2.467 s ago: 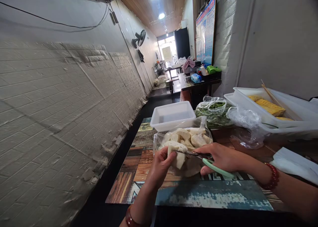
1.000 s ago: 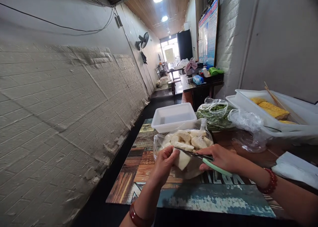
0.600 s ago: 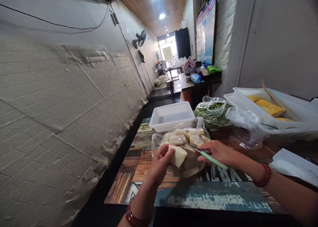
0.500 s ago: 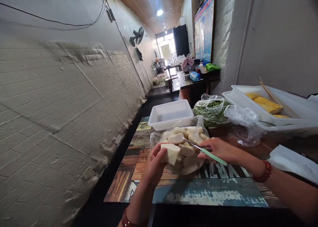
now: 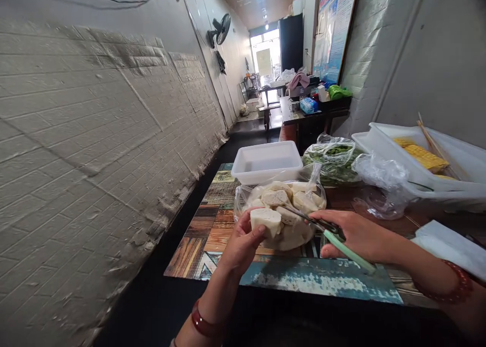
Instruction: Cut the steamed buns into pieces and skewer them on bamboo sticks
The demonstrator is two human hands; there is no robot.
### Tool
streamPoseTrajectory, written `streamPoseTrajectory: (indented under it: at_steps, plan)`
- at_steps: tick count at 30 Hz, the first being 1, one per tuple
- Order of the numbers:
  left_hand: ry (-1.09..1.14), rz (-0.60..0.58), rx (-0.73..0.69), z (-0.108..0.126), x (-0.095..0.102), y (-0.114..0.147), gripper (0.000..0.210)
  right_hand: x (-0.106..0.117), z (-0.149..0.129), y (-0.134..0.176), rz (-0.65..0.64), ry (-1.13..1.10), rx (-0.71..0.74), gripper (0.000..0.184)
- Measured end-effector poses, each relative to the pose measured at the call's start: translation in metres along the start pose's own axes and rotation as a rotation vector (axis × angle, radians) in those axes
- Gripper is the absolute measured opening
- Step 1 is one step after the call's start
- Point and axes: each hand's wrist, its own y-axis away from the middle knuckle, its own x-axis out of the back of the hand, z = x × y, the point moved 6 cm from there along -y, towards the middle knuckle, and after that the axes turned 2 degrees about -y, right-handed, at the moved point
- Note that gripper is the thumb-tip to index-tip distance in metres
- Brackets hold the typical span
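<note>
My left hand is closed around a thick white chunk of food, its pale cut face turned up and its kind unclear. My right hand grips scissors with a pale green handle. Their slim metal blades point left across the bagged food, a little to the right of the chunk; I cannot tell whether the tips touch anything. Beneath both hands lies a clear plastic bag, spread wide and full of similar pale pieces. Part of the bag is hidden behind my fingers.
Behind the bag stands a white plastic tub. To its right are a bag of green vegetables, a crumpled clear bag and a white bin holding corn and sticks. White paper lies at right.
The view has shifted. My right hand has drawn back slightly to the right with the scissors, its fingers spread more. My left hand has tipped the chunk so its top face shows.
</note>
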Motion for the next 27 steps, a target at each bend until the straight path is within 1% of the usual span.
streamPoseTrajectory:
  at_steps: [3,6,8,10,14,16,18,22,27]
  plan:
    - [-0.009,-0.003,-0.017,-0.006,0.003,-0.012,0.051,-0.002,-0.003,0.004,0.034,0.053,0.076,0.065]
    - [0.000,0.035,-0.049,-0.007,0.008,-0.025,0.052,-0.001,0.000,0.005,0.053,0.043,0.031,0.058]
    - [0.000,0.053,-0.061,-0.006,0.009,-0.028,0.052,0.001,0.001,0.005,0.058,0.034,0.004,0.056]
    - [-0.022,0.057,-0.067,-0.003,0.008,-0.025,0.054,0.001,0.001,0.007,0.063,0.030,0.001,0.057]
    - [-0.076,0.077,-0.066,0.003,0.005,-0.009,0.059,-0.001,0.001,0.009,0.051,0.050,0.030,0.056]
    - [-0.089,0.073,-0.058,0.004,0.004,-0.003,0.057,-0.004,0.003,0.010,0.031,0.059,0.038,0.055]
    - [-0.087,0.055,-0.054,0.004,0.003,0.001,0.053,-0.006,0.005,0.010,0.018,0.062,0.044,0.058]
    - [-0.047,0.042,-0.064,0.003,0.001,0.002,0.050,-0.007,0.008,0.011,-0.005,0.073,0.063,0.066]
    - [-0.026,0.026,-0.068,0.003,-0.007,-0.001,0.055,-0.006,0.007,0.013,0.015,0.077,0.058,0.077]
